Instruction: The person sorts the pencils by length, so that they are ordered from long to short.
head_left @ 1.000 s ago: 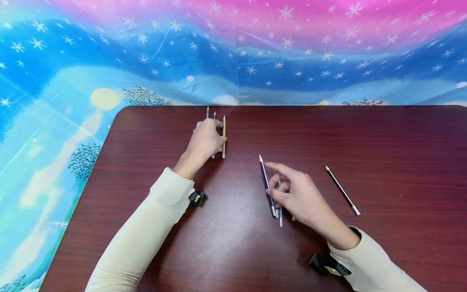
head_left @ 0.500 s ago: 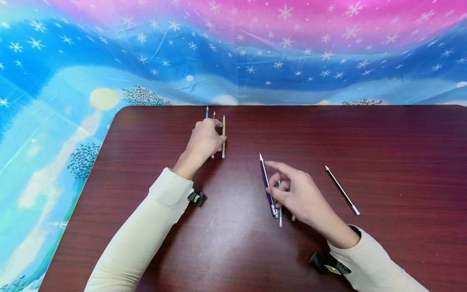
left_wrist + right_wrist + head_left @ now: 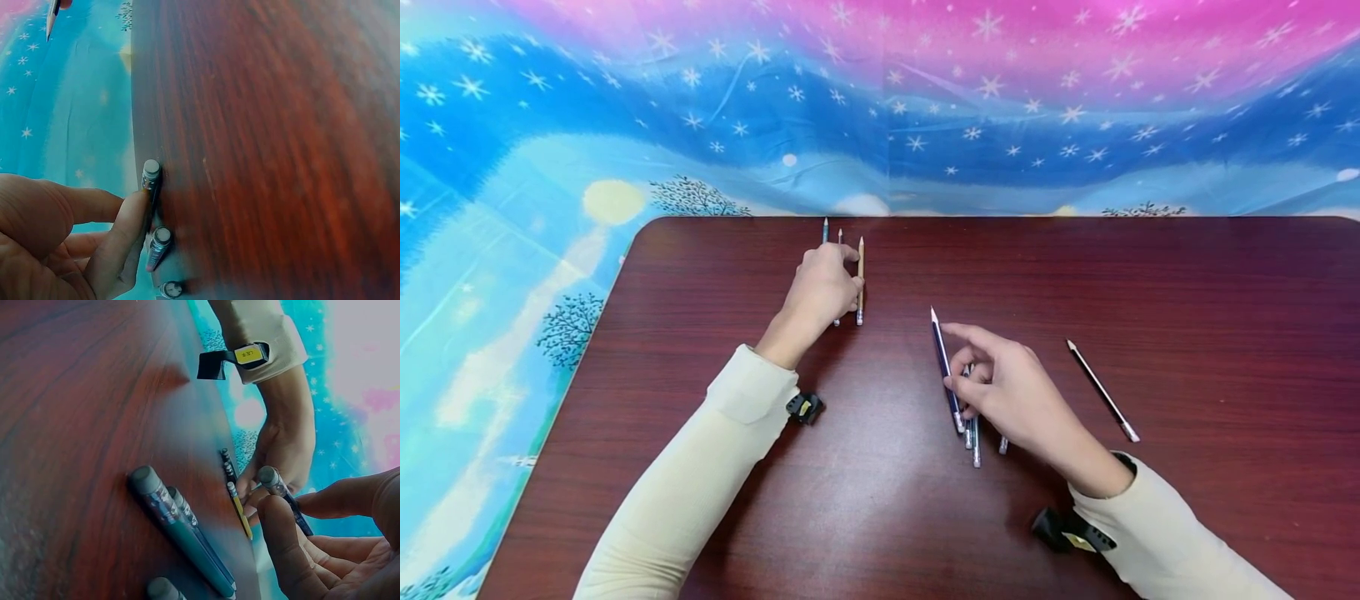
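At the far part of the table, my left hand has thumb and index finger on a yellow pencil, its eraser end showing past the thumb in the left wrist view. Two more pencils, one with a blue tip end, lie partly under that hand. My right hand pinches a dark blue pencil, tilted with its point away from me. In the right wrist view the held pencil appears apart from the table. Below that hand lie a green pencil and others, partly hidden.
A dark pencil with a white stripe lies by itself to the right on the brown table. Behind the table hangs a snowflake-patterned cloth. Black wrist cameras sit at the left cuff and right cuff.
My right hand and the dark blue pencil have moved slightly away from me and to the left. My left hand has stayed nearly still at the yellow pencil.
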The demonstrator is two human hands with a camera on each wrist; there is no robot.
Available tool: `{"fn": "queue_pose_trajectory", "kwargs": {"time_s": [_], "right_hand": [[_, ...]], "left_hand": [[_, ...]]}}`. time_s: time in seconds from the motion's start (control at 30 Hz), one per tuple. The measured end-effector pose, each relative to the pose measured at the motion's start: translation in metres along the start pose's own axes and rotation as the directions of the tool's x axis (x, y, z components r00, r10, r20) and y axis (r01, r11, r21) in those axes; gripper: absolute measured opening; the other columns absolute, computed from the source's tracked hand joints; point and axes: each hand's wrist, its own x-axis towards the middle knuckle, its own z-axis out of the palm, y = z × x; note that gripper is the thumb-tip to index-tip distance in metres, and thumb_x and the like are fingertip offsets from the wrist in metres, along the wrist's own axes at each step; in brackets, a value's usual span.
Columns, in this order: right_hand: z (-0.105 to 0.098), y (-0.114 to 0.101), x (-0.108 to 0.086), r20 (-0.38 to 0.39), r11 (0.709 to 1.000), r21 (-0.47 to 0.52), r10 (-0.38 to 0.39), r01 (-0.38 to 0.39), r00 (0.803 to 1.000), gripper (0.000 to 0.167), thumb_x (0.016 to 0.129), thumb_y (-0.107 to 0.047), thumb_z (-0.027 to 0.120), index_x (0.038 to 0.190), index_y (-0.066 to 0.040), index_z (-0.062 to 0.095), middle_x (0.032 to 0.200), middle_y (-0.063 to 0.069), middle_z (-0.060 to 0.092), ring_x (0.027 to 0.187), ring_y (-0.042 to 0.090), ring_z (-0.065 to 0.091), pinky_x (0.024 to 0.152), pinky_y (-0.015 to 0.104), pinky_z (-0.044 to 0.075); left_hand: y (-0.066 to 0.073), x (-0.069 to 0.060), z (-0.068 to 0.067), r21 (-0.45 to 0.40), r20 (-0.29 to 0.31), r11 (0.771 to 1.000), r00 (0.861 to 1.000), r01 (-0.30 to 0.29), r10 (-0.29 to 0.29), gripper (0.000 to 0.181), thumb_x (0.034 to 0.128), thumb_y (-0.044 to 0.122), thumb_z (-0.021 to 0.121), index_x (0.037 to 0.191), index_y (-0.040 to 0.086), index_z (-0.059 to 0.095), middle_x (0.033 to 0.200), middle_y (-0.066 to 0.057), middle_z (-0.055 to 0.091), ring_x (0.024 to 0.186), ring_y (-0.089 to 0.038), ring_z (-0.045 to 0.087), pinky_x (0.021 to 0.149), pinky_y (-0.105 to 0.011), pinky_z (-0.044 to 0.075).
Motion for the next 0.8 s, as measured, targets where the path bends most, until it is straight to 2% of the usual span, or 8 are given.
{"fn": "queue_pose_trajectory", "kwargs": {"time_s": [0.27, 0.43, 0.67, 0.8], "right_hand": [[0.000, -0.003, 0.014, 0.006, 1.000, -0.013, 0.011, -0.011, 1.000, 0.057, 0.094, 0.008, 0.062, 0.149, 0.002, 0.051, 0.093, 0.014, 0.067, 0.065, 0.012, 0.064, 0.059, 0.033, 0.063], [-0.002, -0.007, 0.033, 0.019, 0.998, 0.018, 0.052, -0.053, 0.998, 0.052, 0.096, 0.006, 0.060, 0.147, 0.006, 0.051, 0.095, 0.016, 0.066, 0.067, 0.013, 0.066, 0.061, 0.035, 0.065], [-0.004, -0.013, 0.062, 0.018, 0.988, 0.112, 0.107, -0.109, 0.994, 0.051, 0.097, 0.007, 0.058, 0.147, 0.009, 0.049, 0.099, 0.021, 0.067, 0.065, 0.011, 0.067, 0.062, 0.034, 0.065], [-0.004, -0.016, 0.077, 0.011, 0.985, 0.115, 0.131, -0.131, 0.991, 0.051, 0.097, 0.007, 0.058, 0.147, 0.006, 0.049, 0.101, 0.022, 0.069, 0.065, 0.012, 0.067, 0.062, 0.034, 0.066]], "left_hand": [[0.002, 0.000, -0.001, 0.021, -0.005, 1.000, 1.000, 0.017, -0.017, 0.043, 0.1043, 0.012, 0.063, 0.147, 0.012, 0.060, 0.099, -0.010, 0.078, 0.068, -0.011, 0.074, 0.059, -0.023, 0.059], [0.002, 0.001, -0.001, 0.020, 0.000, 0.999, 1.000, 0.028, -0.028, 0.043, 0.1043, 0.012, 0.063, 0.147, 0.012, 0.060, 0.101, -0.010, 0.077, 0.069, -0.012, 0.074, 0.060, -0.023, 0.060], [0.001, 0.002, 0.000, 0.042, -0.024, 0.999, 1.000, 0.002, -0.001, 0.043, 0.1038, 0.012, 0.064, 0.146, 0.010, 0.060, 0.091, -0.010, 0.078, 0.069, -0.013, 0.076, 0.063, -0.024, 0.060], [0.000, 0.002, 0.000, 0.042, -0.025, 0.999, 1.000, 0.003, -0.001, 0.042, 0.1040, 0.012, 0.064, 0.146, 0.010, 0.060, 0.094, -0.010, 0.078, 0.069, -0.013, 0.075, 0.063, -0.024, 0.061]]}}
